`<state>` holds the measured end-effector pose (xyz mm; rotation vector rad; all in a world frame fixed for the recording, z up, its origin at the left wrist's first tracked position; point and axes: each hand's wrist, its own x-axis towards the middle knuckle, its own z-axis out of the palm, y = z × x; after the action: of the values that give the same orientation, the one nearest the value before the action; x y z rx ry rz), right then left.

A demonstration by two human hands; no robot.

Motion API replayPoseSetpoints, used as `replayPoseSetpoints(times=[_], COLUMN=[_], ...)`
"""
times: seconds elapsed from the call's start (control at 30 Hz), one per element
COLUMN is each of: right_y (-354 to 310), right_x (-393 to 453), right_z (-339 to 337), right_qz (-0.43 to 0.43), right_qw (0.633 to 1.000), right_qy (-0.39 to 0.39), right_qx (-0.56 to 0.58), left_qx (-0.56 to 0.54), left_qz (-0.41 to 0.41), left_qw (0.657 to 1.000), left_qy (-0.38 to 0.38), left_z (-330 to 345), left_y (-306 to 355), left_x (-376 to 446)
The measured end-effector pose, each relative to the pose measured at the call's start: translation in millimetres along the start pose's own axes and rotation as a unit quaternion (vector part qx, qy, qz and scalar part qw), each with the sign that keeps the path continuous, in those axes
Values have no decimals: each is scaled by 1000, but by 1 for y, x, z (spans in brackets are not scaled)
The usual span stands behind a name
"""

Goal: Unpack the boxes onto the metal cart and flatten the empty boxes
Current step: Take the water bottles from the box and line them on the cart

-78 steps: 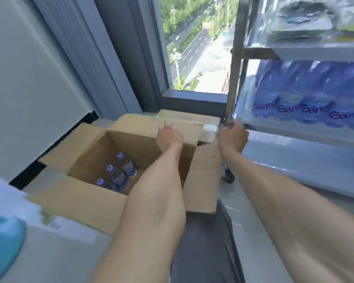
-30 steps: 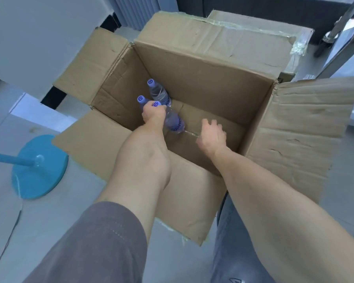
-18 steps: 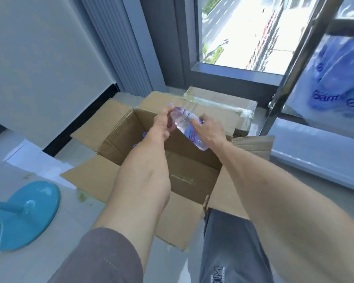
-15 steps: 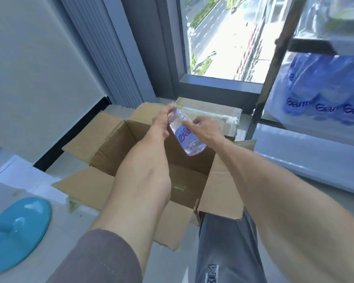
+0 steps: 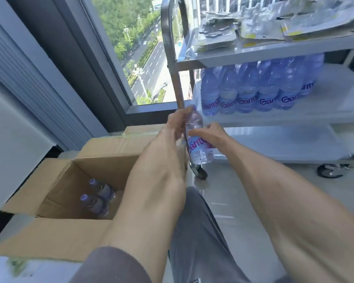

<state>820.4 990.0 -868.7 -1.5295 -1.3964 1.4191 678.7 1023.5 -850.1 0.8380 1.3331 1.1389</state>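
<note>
I hold a clear water bottle (image 5: 198, 148) with a purple label upright between the open cardboard box (image 5: 49, 235) and the metal cart (image 5: 274, 48). My left hand (image 5: 176, 123) grips the bottle near its neck. My right hand (image 5: 209, 132) wraps around its middle. Two more bottles (image 5: 96, 197) with purple caps lie in the bottom of the box at lower left. A row of several matching bottles (image 5: 253, 92) stands on the cart's middle shelf.
Plastic-wrapped packets (image 5: 253, 23) lie on the cart's top shelf. The bottom shelf (image 5: 284, 144) shows bare metal. A taped second box (image 5: 143, 129) sits behind the open one. A cart castor (image 5: 200, 172) is by my knee. The window (image 5: 137, 48) is behind.
I took one bottle out of the box with both hands and raised it to the right, toward the cart. My view swung up from the box to the cart shelves.
</note>
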Motion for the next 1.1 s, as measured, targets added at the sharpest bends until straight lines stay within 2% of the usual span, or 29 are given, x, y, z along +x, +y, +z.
replayPoseSetpoints(times=[0.1,0.17,0.23,0.3,0.4,0.47,0.53,0.6,0.67,0.77,0.83,0.97,1.1], right_y=[21,29,33,39,47,49,48,42,38,41,45,45,43], right_x=[-14,-22,-32,-40,-44,-44,-45,-48,-48,-43,-39,-28,-18], right_z=[-50,-79,-108,-137,-186,-215,-234,-246,-251,-250,-249,-255,-259], right_qz=[12,16,17,17,3,-11,-38,-48,-48,-49,-52,-53,-29], right_qw=[998,995,984,967,948,929,907,892,877,865,865,865,877], right_qy=[59,94,153,236,318,345,350,341,335,300,276,289,331], right_qx=[7,-38,-85,-92,15,134,231,295,340,400,415,406,347], left_qx=[-26,-45,-55,-10,127,210,216,165,45,-117,-126,-30,-101], left_qz=[-16,-37,-36,-28,-68,-142,-228,-274,-250,-191,-177,-179,-140], left_qw=[998,995,992,993,984,957,929,915,934,957,959,965,969], left_qy=[-57,-84,-110,-114,-106,-140,-197,-248,-250,-185,-180,-192,-175], left_z=[72,113,148,178,207,214,216,223,236,250,251,249,247], left_y=[-7,-10,-11,-10,-15,-23,-37,-50,-59,-64,-63,-61,-73], left_x=[-13,-20,-20,-19,-15,-17,-19,-25,-27,-20,-17,-12,-15])
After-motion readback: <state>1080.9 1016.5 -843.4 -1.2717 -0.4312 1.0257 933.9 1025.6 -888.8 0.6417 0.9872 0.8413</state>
